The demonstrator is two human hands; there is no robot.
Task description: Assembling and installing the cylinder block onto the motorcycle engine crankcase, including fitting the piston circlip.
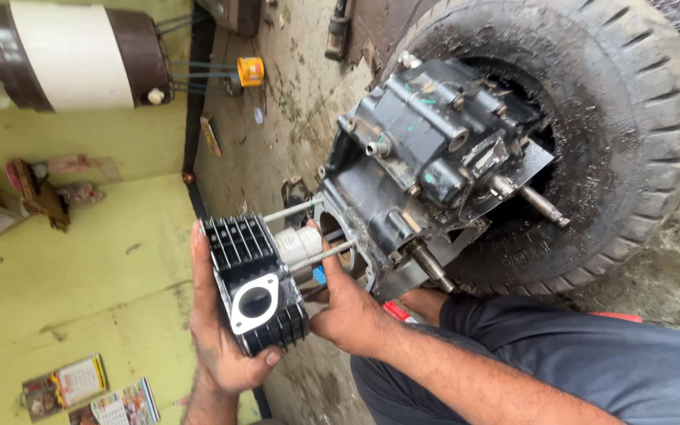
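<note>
Black finned cylinder block (255, 283) sits on the long studs (293, 209), just short of the engine crankcase (426, 165). Left hand (218, 338) cradles it, fingers wrapped around the fins. Right hand (348, 307) is tucked underneath, fingers pinching near the pale piston (299, 245). Crankcase rests inside a big muddy tyre (623, 118).
</note>
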